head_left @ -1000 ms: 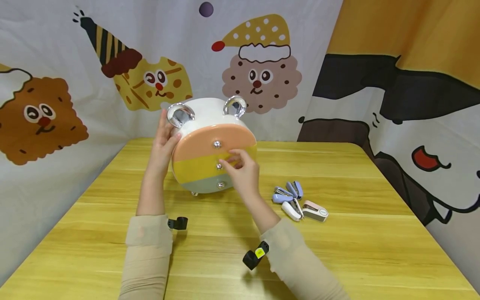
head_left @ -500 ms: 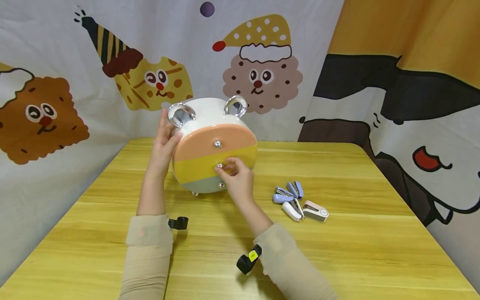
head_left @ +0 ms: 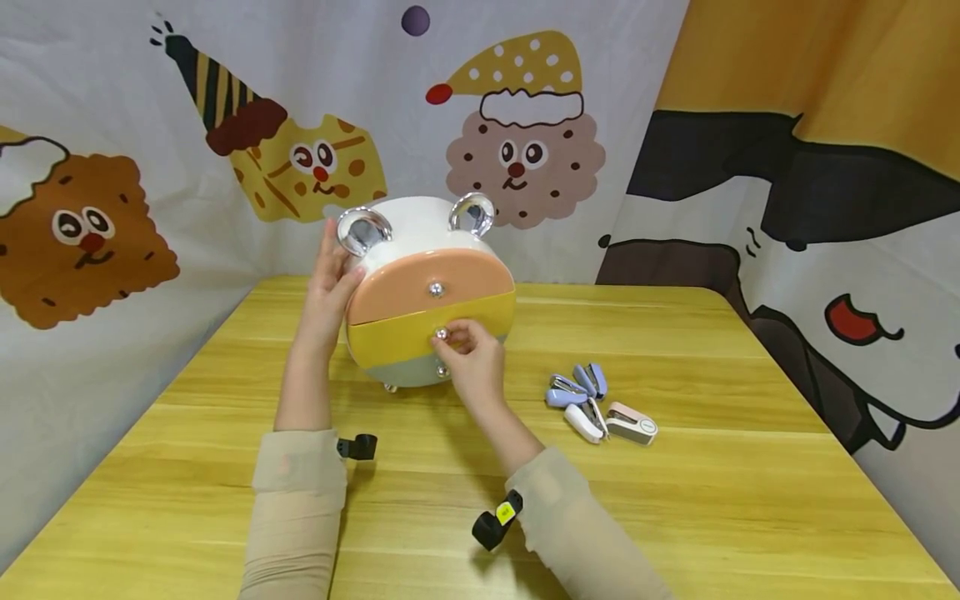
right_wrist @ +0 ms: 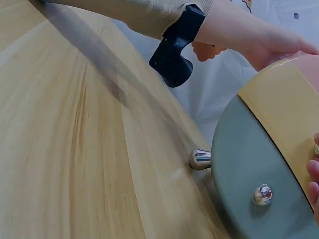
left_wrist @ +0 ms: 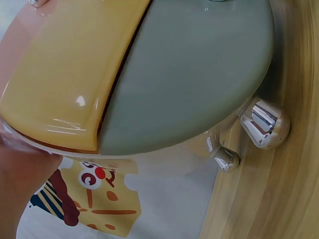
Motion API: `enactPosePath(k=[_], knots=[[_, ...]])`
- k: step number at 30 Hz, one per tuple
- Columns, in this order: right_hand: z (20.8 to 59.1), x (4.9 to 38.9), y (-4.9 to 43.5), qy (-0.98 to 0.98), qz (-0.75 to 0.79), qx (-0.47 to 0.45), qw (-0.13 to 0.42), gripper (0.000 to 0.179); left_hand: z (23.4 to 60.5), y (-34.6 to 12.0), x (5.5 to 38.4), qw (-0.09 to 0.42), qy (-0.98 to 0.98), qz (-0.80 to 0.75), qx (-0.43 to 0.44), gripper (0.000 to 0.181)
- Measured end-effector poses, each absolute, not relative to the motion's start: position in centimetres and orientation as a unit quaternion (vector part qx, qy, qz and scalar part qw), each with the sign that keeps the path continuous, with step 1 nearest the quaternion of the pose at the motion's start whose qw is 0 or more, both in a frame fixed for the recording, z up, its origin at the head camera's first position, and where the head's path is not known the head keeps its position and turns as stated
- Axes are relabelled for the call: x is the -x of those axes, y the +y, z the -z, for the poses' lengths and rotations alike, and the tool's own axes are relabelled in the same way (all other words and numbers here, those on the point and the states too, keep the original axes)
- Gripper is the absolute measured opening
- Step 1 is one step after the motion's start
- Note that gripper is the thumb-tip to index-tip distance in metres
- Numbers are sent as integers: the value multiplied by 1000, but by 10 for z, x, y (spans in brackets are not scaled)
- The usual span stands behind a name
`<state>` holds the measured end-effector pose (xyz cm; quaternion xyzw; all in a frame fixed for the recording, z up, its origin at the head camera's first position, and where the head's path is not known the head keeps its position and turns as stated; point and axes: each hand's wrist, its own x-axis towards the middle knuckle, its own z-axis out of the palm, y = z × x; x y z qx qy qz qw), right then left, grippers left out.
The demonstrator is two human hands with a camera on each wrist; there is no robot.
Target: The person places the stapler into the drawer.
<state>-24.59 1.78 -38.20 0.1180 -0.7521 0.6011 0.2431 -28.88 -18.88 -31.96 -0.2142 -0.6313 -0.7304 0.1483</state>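
A round white mini drawer cabinet (head_left: 417, 223) with silver ears and feet stands on the table. Its front has an orange drawer (head_left: 393, 283) on top, a yellow drawer (head_left: 390, 340) in the middle and a green drawer (left_wrist: 184, 74) at the bottom. My left hand (head_left: 327, 279) holds the cabinet's left side, thumb toward the front edge. With thumb and fingers, my right hand (head_left: 477, 360) pinches the silver knob (head_left: 442, 333) of the yellow drawer. That drawer stands slightly proud of the others; a dark gap shows along its lower edge in the left wrist view.
Right of the cabinet lie several mini staplers: two purple-blue ones, including one stapler (head_left: 592, 381) at the back, a white stapler (head_left: 583, 422), and a pink and white stapler (head_left: 632, 423). A patterned curtain (head_left: 420, 100) hangs behind the wooden table (head_left: 712, 500).
My right hand has moved left and down onto the middle knob and taken hold of it. The yellow drawer has come out slightly. My left hand has stayed in place.
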Motion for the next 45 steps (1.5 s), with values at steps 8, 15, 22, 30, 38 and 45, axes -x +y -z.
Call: enactPosePath(k=[8, 15, 22, 30, 38, 45], knots=[[382, 236, 25, -749, -600, -133, 247, 17, 319, -188, 288, 146, -644, 724, 201, 73], [381, 225, 33, -755, -586, -154, 249, 16, 317, -188, 288, 143, -643, 726, 197, 74], [380, 216, 41, -773, -558, -166, 252, 16, 317, -188, 288, 143, -638, 730, 199, 74], [375, 202, 50, -783, -552, -168, 230, 16, 318, -188, 289, 143, -641, 727, 199, 73], [374, 192, 57, -785, -547, -186, 221, 16, 317, -188, 289, 147, -644, 725, 197, 73], [374, 188, 59, -785, -545, -193, 222, 16, 316, -188, 288, 144, -647, 724, 192, 74]])
